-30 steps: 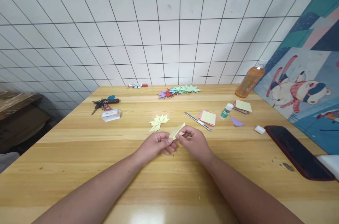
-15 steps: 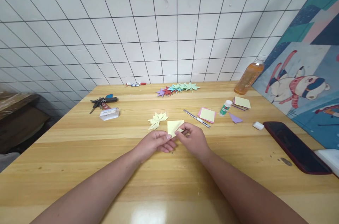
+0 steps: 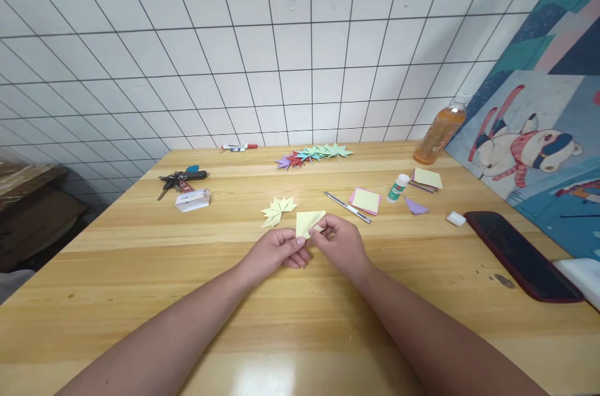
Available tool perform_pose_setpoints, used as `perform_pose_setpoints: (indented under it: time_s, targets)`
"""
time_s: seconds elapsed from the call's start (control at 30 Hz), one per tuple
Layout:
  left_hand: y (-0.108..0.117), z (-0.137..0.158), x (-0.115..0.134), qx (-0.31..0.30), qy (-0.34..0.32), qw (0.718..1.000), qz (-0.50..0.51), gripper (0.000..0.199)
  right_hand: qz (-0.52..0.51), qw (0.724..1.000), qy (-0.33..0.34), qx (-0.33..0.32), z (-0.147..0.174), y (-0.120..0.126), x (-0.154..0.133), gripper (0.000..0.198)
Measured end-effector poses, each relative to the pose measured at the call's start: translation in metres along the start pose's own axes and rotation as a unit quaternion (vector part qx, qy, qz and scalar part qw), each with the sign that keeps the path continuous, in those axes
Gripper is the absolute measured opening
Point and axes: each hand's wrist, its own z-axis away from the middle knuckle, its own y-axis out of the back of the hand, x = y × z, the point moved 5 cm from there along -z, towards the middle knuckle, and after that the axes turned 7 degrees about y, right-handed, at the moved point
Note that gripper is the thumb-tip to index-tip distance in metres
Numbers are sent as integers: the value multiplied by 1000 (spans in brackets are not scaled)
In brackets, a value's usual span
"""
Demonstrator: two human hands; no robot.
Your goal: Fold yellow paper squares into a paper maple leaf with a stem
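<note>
A square of pale yellow paper (image 3: 307,221) is held up between my two hands, just above the table. My left hand (image 3: 279,248) pinches its lower left corner, thumb on top and fingers beneath. At the lower right, my right hand (image 3: 340,242) grips the paper between thumb and fingertips, and a diagonal crease or fold shows there. Part of the paper's lower edge is hidden by my fingers. Just beyond it lies a pale yellow folded paper leaf (image 3: 279,211) with several points. A utility knife (image 3: 347,207) lies to the right.
Farther back lie colourful folded paper leaves (image 3: 314,155) and markers (image 3: 239,147). To the right are paper squares (image 3: 365,201), a glue stick (image 3: 398,188), a purple paper piece (image 3: 416,206), a bottle (image 3: 442,132) and a phone (image 3: 520,255). Keys (image 3: 180,180) and a small box (image 3: 193,200) are left.
The view has shifted slightly. Both hands keep hold of the yellow paper in nearly the same pose, with the right fingers moved only a little at the fold.
</note>
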Motion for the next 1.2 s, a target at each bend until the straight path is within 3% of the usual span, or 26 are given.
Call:
perform_pose_setpoints:
  time_s: [0.2,0.5,0.53,0.63,0.67,0.73,0.83,1.2]
  targets:
    - [0,-2,0,20,18,999,18,36,-12,1000,-5,-1,1,-1,0,10]
    - [-1,-1,4,22,-16,1000,12,35,-31,999,6,-19,0,-3,2,8]
    - [0,-1,3,31,-18,999,16,35,-40,999,6,-13,1,-4,3,12]
    - [2,-2,3,53,-22,998,36,35,-111,993,-38,8,2,-4,8,63]
    - [2,-2,2,57,-25,997,38,34,-146,987,-69,-1,3,-6,12,72]
    - [2,-2,1,60,-27,997,31,34,-198,971,-125,-42,4,-12,17,60]
    - [2,-3,0,65,-37,997,7,34,-225,958,-156,-80,4,-16,19,32]
    - [0,-2,1,77,-40,996,-30,35,-239,951,-192,-45,2,-12,21,27]
